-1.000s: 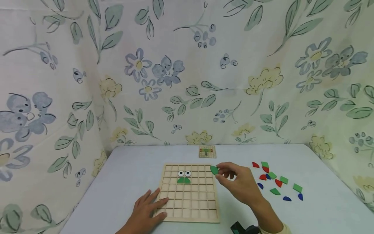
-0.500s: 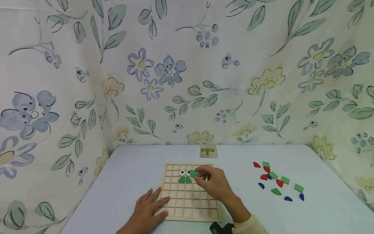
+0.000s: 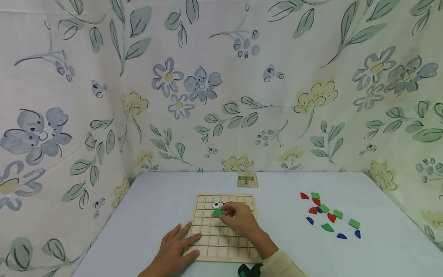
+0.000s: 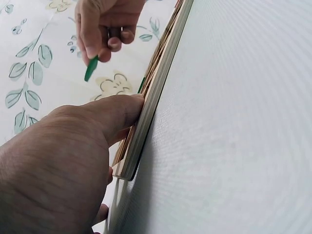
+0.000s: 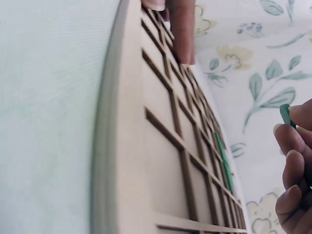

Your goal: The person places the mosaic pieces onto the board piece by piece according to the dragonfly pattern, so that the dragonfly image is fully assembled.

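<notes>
Pinched between the thumb and fingertips of my right hand (image 3: 240, 221) is a green quarter-circle piece (image 4: 91, 68). It hangs above the wooden grid board (image 3: 207, 242), apart from it in both wrist views. Below and left of those fingers, a green quarter-circle tile (image 3: 217, 212) lies in the grid under a round eye piece (image 3: 216, 205). The right hand partly covers a second eye and hides the neighbouring green tile in the head view. My left hand (image 3: 174, 246) rests with spread fingers on the board's left edge, its thumb near the lower left corner.
Several loose red, green and blue pieces lie on the white table (image 3: 290, 246) to the right, among them a green quarter-circle (image 3: 327, 227) and a blue half-circle (image 3: 342, 236). A small patterned grid card (image 3: 247, 180) lies behind the board. Floral cloth (image 3: 221, 77) hangs behind the table.
My right hand has carried the green quarter-circle piece leftward from the board's right edge to over the eyes and green tiles. The left hand stays on the board's edge.
</notes>
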Tool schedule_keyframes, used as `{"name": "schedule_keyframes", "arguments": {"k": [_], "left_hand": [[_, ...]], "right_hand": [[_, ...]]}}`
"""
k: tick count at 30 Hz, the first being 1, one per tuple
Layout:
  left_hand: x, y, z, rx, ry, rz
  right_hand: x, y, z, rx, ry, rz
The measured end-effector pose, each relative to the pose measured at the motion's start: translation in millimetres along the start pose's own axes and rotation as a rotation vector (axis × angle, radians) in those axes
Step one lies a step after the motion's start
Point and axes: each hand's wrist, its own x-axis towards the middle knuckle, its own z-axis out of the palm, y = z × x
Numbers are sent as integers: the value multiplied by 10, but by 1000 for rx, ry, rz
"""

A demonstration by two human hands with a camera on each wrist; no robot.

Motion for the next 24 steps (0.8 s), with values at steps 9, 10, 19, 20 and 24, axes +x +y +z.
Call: {"name": "schedule_keyframes", "arguments": {"k": [9, 10, 19, 20, 24], "left_hand": [[-9, -3, 3, 1, 7, 6], [-9, 0, 1, 3, 8, 9], [-10, 10, -5, -3, 13, 15], [-11, 7, -2, -2, 11, 13], [-10, -4, 3, 3, 14, 6]], "right_hand": [[62, 73, 181, -29, -78, 105], [64, 81, 193, -36, -84, 115], [87, 124, 265, -103, -100, 144], [90, 123, 271, -112, -102, 142], [100, 125, 291, -138, -104, 109]]}}
